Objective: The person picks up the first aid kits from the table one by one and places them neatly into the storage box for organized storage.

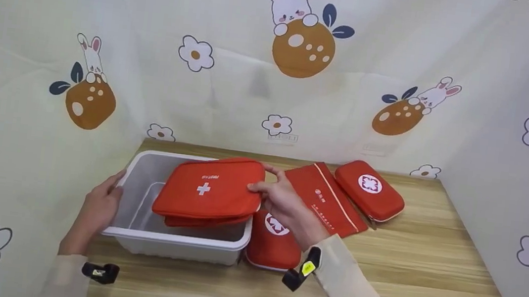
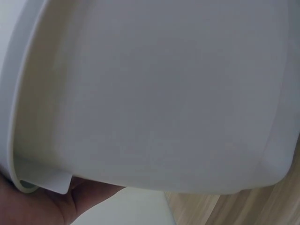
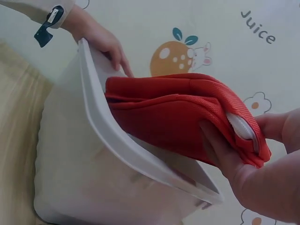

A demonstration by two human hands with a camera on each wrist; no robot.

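My right hand (image 1: 286, 201) grips a red first aid pouch (image 1: 225, 189) by its right end, thumb on top. The pouch bears a white cross and is held tilted over the white plastic bin (image 1: 174, 239). Beneath it shows a second red layer; whether that is another pouch I cannot tell. In the right wrist view, a white zipper (image 3: 241, 125) runs along the pouch's near end. My left hand (image 1: 101, 202) holds the bin's left rim, its fingers partly hidden by the wall. In the left wrist view, the bin's outer side (image 2: 164, 93) fills most of the picture.
Right of the bin lies a red hard case (image 1: 272, 251) with a white emblem, partly under my right arm. Beyond it are a flat red pouch (image 1: 324, 195) and another red case (image 1: 371, 195). Patterned curtains (image 1: 230, 100) enclose the wooden table (image 1: 429, 277).
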